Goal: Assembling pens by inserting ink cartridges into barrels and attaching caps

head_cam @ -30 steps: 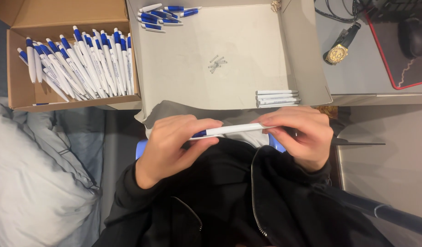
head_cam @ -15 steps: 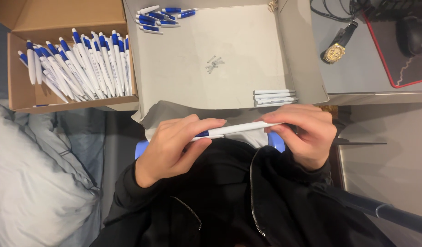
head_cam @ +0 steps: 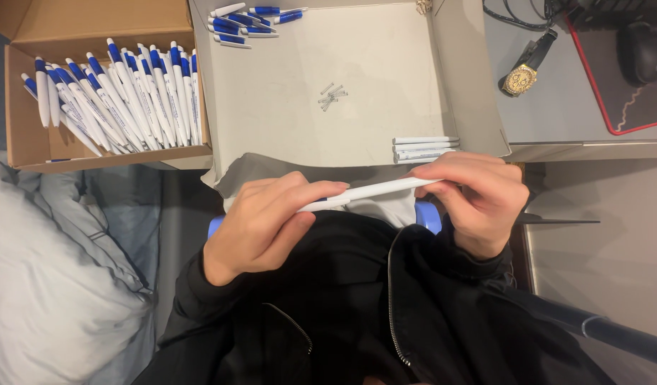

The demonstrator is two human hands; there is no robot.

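While both hands (head_cam: 271, 224) (head_cam: 478, 199) grip the white pen (head_cam: 375, 192), open lap lies below the tray edge (head_cam: 357, 161).

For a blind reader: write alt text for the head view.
Two hands, left hand and right hand, hold a white pen level between them. Beyond lie a cardboard box of blue-and-white pens, small springs and white barrels on a grey tray.

Up and to the left of our left hand (head_cam: 260, 228) we see an open brown cardboard box (head_cam: 29, 146), rectangular. Just above both hands lies a flat, pale grey box lid (head_cam: 285, 135).
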